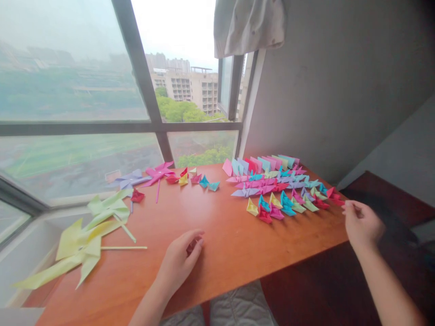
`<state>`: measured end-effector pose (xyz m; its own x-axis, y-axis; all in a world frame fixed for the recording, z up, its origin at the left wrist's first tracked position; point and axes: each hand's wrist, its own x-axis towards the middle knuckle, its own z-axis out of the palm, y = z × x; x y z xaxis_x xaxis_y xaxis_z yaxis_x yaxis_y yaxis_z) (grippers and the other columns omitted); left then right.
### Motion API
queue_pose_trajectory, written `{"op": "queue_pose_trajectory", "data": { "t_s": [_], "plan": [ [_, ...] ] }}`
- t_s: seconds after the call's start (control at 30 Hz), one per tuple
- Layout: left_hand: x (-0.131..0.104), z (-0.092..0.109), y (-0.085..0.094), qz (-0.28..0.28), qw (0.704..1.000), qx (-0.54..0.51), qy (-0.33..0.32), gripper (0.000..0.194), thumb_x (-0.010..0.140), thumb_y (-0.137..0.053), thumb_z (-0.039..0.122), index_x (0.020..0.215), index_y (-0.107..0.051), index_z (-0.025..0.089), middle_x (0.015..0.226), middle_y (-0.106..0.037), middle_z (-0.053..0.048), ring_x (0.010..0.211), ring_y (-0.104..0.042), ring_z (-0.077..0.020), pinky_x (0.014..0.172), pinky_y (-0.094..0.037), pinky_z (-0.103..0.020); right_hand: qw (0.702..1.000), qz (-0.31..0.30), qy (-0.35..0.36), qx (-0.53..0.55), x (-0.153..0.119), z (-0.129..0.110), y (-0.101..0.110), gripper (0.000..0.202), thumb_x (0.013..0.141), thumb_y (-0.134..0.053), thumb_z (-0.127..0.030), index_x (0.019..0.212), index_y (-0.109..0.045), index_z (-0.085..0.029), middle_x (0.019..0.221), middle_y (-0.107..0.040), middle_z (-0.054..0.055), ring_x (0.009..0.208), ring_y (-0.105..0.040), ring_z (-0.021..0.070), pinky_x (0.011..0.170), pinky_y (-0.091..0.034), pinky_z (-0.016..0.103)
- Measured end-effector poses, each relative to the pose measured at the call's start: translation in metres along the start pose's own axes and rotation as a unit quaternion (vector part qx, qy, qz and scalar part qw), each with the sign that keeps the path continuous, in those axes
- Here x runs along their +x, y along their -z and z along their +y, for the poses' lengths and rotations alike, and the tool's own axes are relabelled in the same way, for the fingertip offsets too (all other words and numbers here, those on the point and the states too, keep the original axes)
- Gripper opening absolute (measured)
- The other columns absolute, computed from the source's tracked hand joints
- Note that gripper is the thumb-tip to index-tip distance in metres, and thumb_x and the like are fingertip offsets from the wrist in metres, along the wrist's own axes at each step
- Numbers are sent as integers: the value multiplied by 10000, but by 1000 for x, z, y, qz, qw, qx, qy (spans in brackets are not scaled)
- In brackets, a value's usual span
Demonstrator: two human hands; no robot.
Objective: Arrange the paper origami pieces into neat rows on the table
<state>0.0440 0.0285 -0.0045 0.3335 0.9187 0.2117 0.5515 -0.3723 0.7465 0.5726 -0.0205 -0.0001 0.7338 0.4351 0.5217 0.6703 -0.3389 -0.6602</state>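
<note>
My left hand [181, 256] rests on the table's near side with its fingers curled in toward the thumb; nothing shows in its grasp. At the table's right edge, my right hand [363, 222] has thumb and fingers pinched together at the tip of a red paper boat [335, 196]. That boat lies at the right end of rows of folded paper boats in pink, blue, green and yellow. In the front row are a yellow paper boat [252, 207] and a red paper boat [264, 214]. Upright folded papers [256, 165] stand in a line behind them.
Paper pinwheels lie along the window side: a yellow pinwheel [83, 249], a green pinwheel [108, 208], a purple pinwheel [130, 179] and a pink pinwheel [159, 173]. Several small folded pieces sit near a yellow one [183, 180]. A grey wall [322, 90] borders the right.
</note>
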Motion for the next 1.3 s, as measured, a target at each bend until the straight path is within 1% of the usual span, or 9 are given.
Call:
{"op": "queue_pose_trajectory", "data": {
  "t_s": [0.1,0.23,0.33,0.5,0.67,0.83,0.97,1.1,1.3],
  "plan": [
    [1,-1,0,-2,1000,0,-1,255,915,-510,330,1061,-672,198,830,-741,-52,656,-655,-168,642,-532,-273,998,-4,-39,-58,22,33,4,189,814,-586,-268,943,-692,-180,834,-726,153,746,-670,237,699,-465,328],
    [1,-2,2,5,1000,-4,2,252,910,-513,337,1043,-680,204,827,-747,-42,647,-655,-169,640,-536,-275,991,-45,-40,-122,29,51,0,139,789,-608,-242,889,-695,-201,856,-718,152,722,-624,238,657,-411,344],
    [2,-1,3,6,1000,-9,12,259,909,-510,352,1036,-683,207,809,-745,-31,615,-644,-165,607,-528,-269,989,-75,-34,-126,28,53,-8,152,796,-584,-268,878,-691,-199,861,-704,155,668,-577,227,618,-376,347],
    [3,1,4,8,1000,-12,19,258,897,-522,368,1016,-694,217,805,-752,-29,615,-654,-172,595,-533,-268,989,-82,-24,-125,30,55,-20,172,796,-565,-286,877,-691,-202,900,-694,163,660,-546,224,609,-351,349],
    [2,-1,3,18,1000,-7,12,235,886,-542,359,991,-705,228,796,-756,-15,600,-658,-166,593,-539,-259,987,-93,-10,-133,35,58,-23,169,793,-581,-300,881,-693,-209,878,-695,149,664,-540,217,602,-340,338],
    [2,-2,3,16,1000,-9,10,231,895,-534,351,992,-702,225,808,-759,-18,607,-663,-166,588,-540,-255,986,-108,1,-131,39,59,-26,205,790,-577,-320,908,-700,-206,899,-705,139,708,-565,218,606,-356,324],
    [2,-3,2,19,1000,-2,5,220,892,-539,336,983,-703,221,824,-760,-19,612,-663,-164,595,-541,-253,986,-99,-2,-134,40,62,-31,240,786,-551,-318,919,-707,-192,898,-713,142,727,-583,236,620,-374,333],
    [2,-2,2,17,1000,3,2,218,894,-536,325,984,-706,223,824,-760,-16,621,-668,-164,611,-546,-252,987,-89,-18,-135,42,70,-35,280,780,-544,-340,953,-704,-188,912,-728,136,741,-612,248,617,-398,332],
    [2,-3,2,13,1000,6,-4,218,896,-532,318,987,-702,217,836,-755,-20,657,-675,-165,633,-547,-251,990,-100,-1,-103,44,80,-38,367,774,-527,-374,1021,-700,-165,940,-732,143,792,-644,260,666,-433,344]
  ]
}}
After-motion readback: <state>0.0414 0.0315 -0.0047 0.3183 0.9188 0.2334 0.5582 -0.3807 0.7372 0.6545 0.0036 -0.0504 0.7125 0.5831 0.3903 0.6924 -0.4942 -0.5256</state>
